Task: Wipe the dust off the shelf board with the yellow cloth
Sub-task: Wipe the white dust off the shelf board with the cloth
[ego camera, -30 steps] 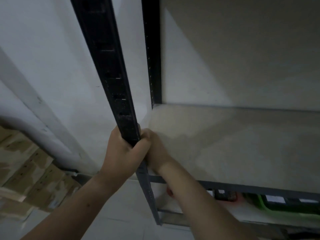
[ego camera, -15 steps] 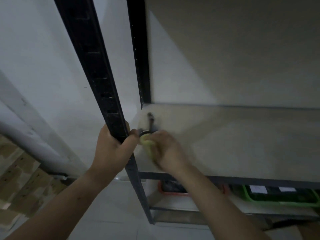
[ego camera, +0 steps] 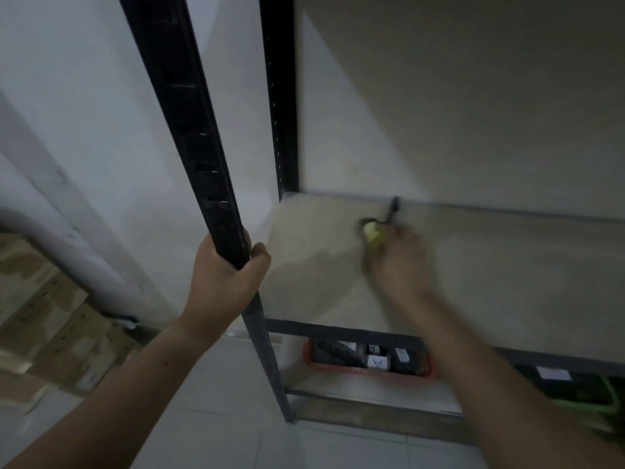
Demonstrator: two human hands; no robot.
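The yellow cloth sits bunched on the shelf board, in its back left part near the rear edge; only a small lump shows, poking out ahead of the right hand, which grasps it and bears it down on the board, though blur hides how the fingers lie; a thin dark thing stands just behind the cloth, too smeared to name; the board's long axis runs off to the right, and most of its bare surface lies that side of the hand, so I judge the next stroke should sweep rightward; the left hand is clenched round the black front post, well apart from the cloth, merely bracing
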